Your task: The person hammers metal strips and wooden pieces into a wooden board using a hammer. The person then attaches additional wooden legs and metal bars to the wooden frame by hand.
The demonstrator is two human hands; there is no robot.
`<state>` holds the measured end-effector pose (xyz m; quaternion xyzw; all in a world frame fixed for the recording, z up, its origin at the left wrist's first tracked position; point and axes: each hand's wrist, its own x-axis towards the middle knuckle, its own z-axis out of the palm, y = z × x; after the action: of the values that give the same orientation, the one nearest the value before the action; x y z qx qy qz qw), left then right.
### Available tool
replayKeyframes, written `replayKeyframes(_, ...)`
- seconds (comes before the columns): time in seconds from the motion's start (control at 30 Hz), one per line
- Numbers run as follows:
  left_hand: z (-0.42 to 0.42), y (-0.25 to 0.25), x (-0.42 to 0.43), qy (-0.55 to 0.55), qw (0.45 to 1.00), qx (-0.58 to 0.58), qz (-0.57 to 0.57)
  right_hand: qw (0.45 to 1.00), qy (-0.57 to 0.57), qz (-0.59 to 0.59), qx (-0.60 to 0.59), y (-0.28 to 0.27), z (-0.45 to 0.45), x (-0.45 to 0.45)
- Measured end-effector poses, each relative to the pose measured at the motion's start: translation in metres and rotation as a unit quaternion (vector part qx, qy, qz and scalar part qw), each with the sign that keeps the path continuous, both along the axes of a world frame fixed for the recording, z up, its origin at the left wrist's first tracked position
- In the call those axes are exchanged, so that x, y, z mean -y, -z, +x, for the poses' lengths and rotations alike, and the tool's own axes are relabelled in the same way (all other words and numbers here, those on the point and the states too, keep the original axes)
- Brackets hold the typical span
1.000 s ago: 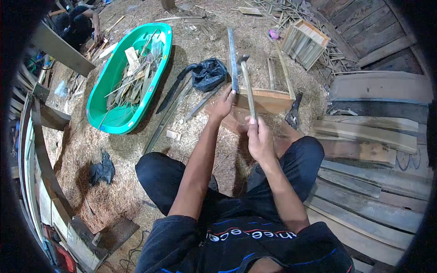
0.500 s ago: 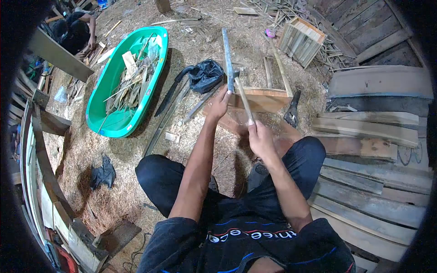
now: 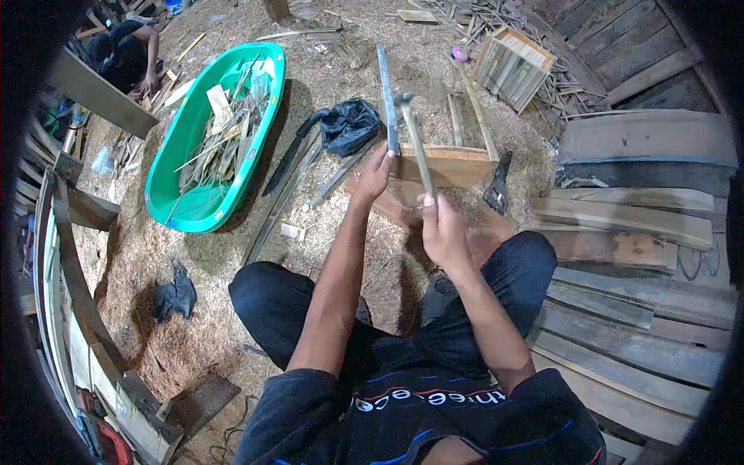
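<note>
My right hand (image 3: 444, 234) is wrapped round the wooden handle of a hammer (image 3: 419, 147), whose head is raised just right of a slat. That narrow grey wooden slat (image 3: 387, 93) runs away from me, its near end at the left corner of a wooden frame (image 3: 449, 167). Closed on this near end and the corner is my left hand (image 3: 373, 180); its fingertips are partly hidden. A black plastic bag (image 3: 350, 128) lies left of the slat, and a dark flat tool (image 3: 497, 186) lies at the frame's right end.
A green tub (image 3: 158, 203) with wood scraps stands to the left. Stacked boards (image 3: 628, 221) lie on my right. A slatted wooden crate (image 3: 513, 68) stands at the far right. Another person (image 3: 128, 54) crouches at the upper left. Wood shavings cover the floor.
The hammer head has lifted away from the slat, and the handle has swung slightly. My left hand stays at the corner. The other person's arm has moved downward.
</note>
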<state>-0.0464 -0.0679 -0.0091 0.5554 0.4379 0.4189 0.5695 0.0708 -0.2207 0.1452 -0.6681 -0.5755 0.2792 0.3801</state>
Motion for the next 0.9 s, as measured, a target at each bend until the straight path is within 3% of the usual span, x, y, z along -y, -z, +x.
replayKeyframes(0.1, 0.000, 0.007, -0.003, -0.006, 0.998, -0.026, 0.057, 0.992, -0.026, -0.109, 0.054, 0.015, 0.016, -0.004)
replayKeyframes(0.23, 0.004, 0.006, -0.001, -0.016, 0.997, -0.036, 0.063, 1.000, 0.009, 0.009, -0.020, -0.021, -0.001, -0.002)
replayKeyframes(0.27, 0.002, 0.004, 0.000, -0.014, 0.997, -0.038, 0.059, 1.000, 0.002, -0.010, -0.026, -0.032, -0.005, -0.004)
replayKeyframes(0.4, 0.000, -0.009, 0.000, 0.002, 0.997, -0.028, 0.074, 0.987, -0.041, -0.098, 0.121, 0.016, 0.017, -0.008)
replayKeyframes(0.5, 0.000, -0.004, 0.000, 0.016, 0.999, -0.017, 0.033, 0.994, -0.032, -0.060, 0.082, -0.007, 0.018, -0.012)
replayKeyframes(0.53, 0.002, 0.003, 0.001, 0.016, 0.999, -0.015, 0.049, 1.000, -0.012, -0.005, 0.008, -0.037, 0.003, -0.014)
replayKeyframes(0.63, 0.005, 0.011, -0.007, 0.013, 0.996, -0.001, 0.091, 0.997, -0.030, -0.015, 0.073, 0.018, 0.018, -0.012)
replayKeyframes(0.67, 0.005, 0.010, -0.007, 0.008, 0.995, -0.008, 0.096, 0.981, -0.059, -0.072, 0.171, 0.033, 0.030, -0.012)
replayKeyframes(0.77, 0.005, 0.011, -0.011, 0.002, 0.996, -0.016, 0.091, 0.997, -0.032, -0.044, 0.062, -0.004, 0.024, -0.016)
replayKeyframes(0.9, 0.004, 0.002, 0.001, -0.001, 0.998, -0.021, 0.063, 0.999, -0.009, 0.036, 0.024, -0.012, 0.008, -0.015)
